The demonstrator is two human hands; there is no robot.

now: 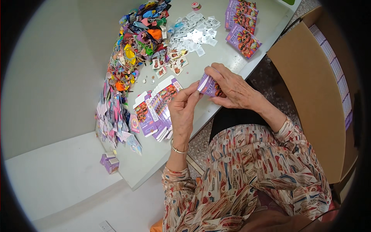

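Observation:
Between my two hands, over the table's front edge, is a small purple printed carton (209, 86). My right hand (235, 87) wraps round its right side, fingers over the top and thumb below. At its left end, the thumb and fingertips of my left hand (183, 110) pinch the carton's edge. A stack of flat, unfolded purple cartons (156, 110) lies on the table just left of my left hand. Beyond my hands are small picture cards (177, 63) and a spread of small white packets (195, 33).
A long heap of colourful balloons and small trinkets (135, 50) lines the table's left side, with pastel foil pieces (114, 112) nearer. Filled purple cartons (243, 40) sit at the far right. A large cardboard box (313, 89) holding rows of cartons stands to my right.

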